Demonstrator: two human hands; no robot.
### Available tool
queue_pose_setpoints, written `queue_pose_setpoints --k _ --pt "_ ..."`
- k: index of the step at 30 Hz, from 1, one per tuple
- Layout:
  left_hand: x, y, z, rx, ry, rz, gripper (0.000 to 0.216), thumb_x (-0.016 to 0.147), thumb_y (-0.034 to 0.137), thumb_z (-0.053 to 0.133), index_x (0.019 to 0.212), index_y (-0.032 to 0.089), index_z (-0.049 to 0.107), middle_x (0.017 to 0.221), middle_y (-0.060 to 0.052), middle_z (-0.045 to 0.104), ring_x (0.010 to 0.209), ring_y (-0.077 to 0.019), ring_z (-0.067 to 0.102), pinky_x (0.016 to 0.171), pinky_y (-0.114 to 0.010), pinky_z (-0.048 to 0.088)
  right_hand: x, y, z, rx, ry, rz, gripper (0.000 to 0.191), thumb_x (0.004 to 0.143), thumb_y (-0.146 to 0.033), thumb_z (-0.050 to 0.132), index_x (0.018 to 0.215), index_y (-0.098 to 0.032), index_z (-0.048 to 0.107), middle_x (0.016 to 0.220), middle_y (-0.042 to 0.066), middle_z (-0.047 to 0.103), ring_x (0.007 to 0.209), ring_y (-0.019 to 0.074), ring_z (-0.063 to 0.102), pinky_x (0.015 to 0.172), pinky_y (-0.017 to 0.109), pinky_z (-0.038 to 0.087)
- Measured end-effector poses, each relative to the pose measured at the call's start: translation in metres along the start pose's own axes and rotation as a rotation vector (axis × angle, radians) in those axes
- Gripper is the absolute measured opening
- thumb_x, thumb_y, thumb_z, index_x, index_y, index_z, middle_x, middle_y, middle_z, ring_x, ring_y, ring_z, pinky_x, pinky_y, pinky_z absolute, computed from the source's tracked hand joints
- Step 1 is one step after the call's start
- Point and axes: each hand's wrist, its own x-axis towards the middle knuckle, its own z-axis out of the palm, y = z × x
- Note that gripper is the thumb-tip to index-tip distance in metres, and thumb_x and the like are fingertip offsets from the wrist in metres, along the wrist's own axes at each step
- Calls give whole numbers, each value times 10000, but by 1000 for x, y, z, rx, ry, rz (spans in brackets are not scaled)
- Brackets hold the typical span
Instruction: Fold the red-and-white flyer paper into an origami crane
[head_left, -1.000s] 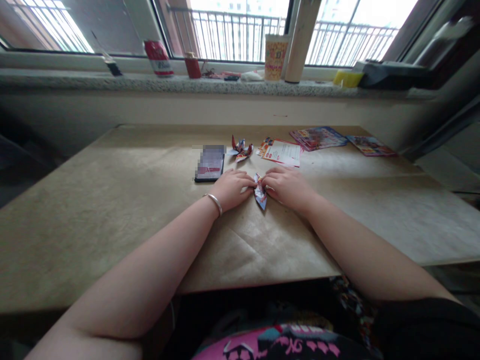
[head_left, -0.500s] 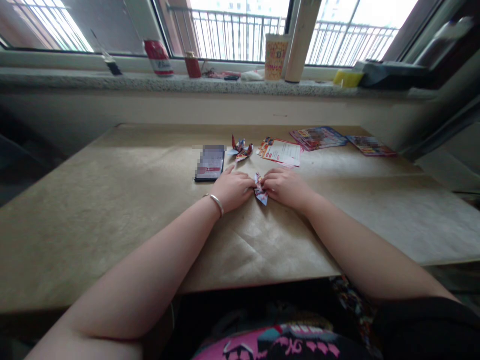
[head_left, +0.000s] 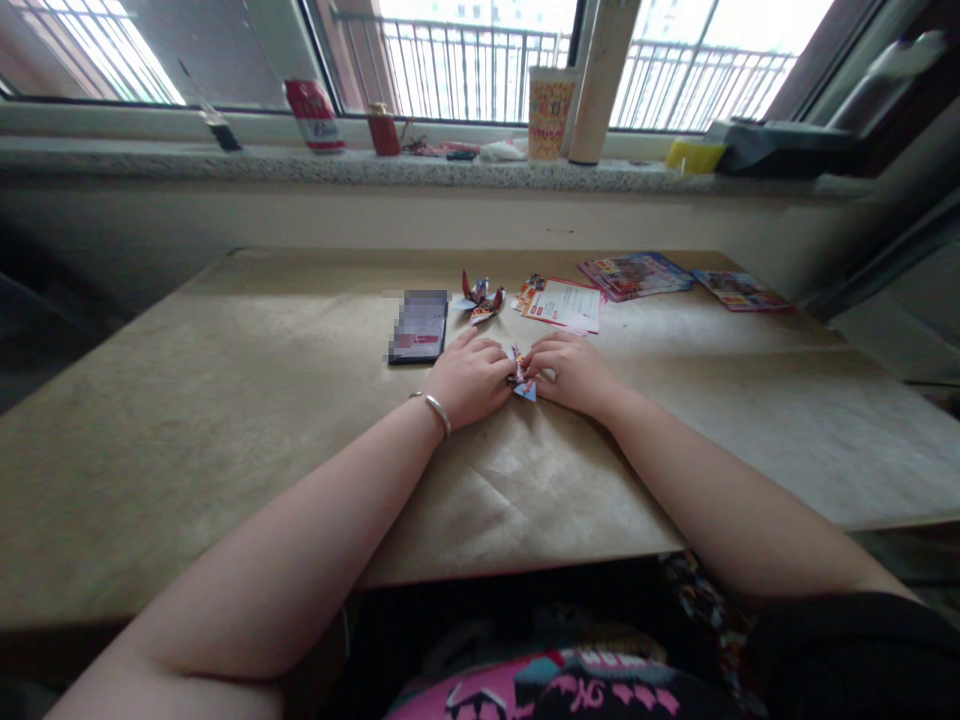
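A small folded piece of colourful printed paper point(head_left: 520, 378) lies on the brown paper-covered table point(head_left: 225, 400) between my hands. My left hand point(head_left: 472, 378), with a silver bracelet at the wrist, has its fingers curled and pinches the paper's left side. From the right, my right hand point(head_left: 574, 372) pinches the same piece with its fingers closed. Most of the paper is hidden by my fingers. A finished folded paper figure point(head_left: 480, 298) stands just beyond my hands.
A dark phone point(head_left: 418, 327) lies beside my left hand. Printed leaflets point(head_left: 566, 303) and magazines point(head_left: 636, 274) lie at the far right of the table. The window sill point(head_left: 375, 168) holds a red can point(head_left: 313, 115), a paper cup point(head_left: 550, 113) and small items.
My hands have closed in on the folded paper, which now looks shorter and more compact than a second ago. Both hands sit slightly farther from me.
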Motion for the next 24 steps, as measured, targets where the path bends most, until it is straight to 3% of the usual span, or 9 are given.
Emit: queue_pose_setpoints --k 8,13,18,24 --pt "4 5 1 108 -3 24 184 861 224 504 839 183 682 900 -89 716 900 -214 644 1001 -419 417 1 -11 -3 -180 -46 -13 137 816 -292 593 835 -201 693 873 72 707 951 243 563 876 364 403" --pt "4 5 2 106 17 2 176 847 217 510 806 173 675 861 -80 726 872 -215 653 1046 -418 396 1 -15 -7 -277 -56 -70 135 827 -280 570 838 -199 678 857 76 692 932 248 532 892 381 382" --pt "4 5 2 98 10 -4 187 838 208 508 803 163 686 870 -81 724 897 -226 654 1073 -435 382 2 -15 -6 -247 -42 -80 125 819 -256 586 832 -192 693 864 70 697 953 246 534 920 379 393" --pt "6 4 8 20 31 -108 187 830 227 524 798 177 701 884 -66 728 905 -221 652 1073 -437 376 5 -10 1 -176 -20 -83 169 801 -202 581 889 -177 722 983 86 715 1061 256 544 974 395 402"
